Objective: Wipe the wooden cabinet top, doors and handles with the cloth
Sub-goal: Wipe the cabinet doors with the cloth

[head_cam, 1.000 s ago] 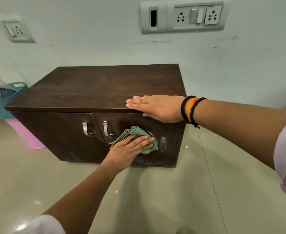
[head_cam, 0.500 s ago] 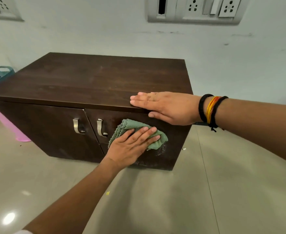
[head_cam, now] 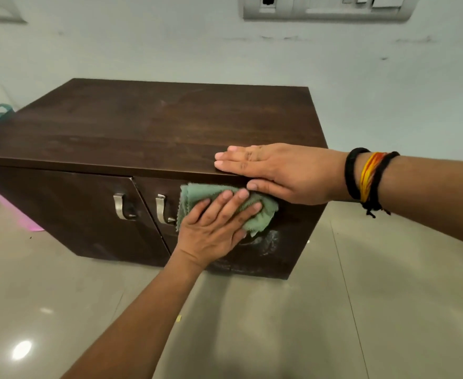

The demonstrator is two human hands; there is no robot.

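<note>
The green cloth (head_cam: 226, 205) is flat against the right door (head_cam: 287, 236) of the brown cabinet (head_cam: 148, 132), up near the top edge. The left hand (head_cam: 214, 228) lies on the cloth and presses it to the door with straight, spread fingers. The right hand (head_cam: 276, 170) rests flat on the front edge of the cabinet top, fingers straight and close together, with the thumb hanging over the edge just above the cloth. Bands (head_cam: 369, 177) in black, yellow and orange go round the right wrist. Two silver handles (head_cam: 142, 207) sit side by side, left of the cloth. The cabinet stands on a shiny floor (head_cam: 361, 310) against a pale wall (head_cam: 170, 45). Wall plugs (head_cam: 326, 6) are up high.
</note>
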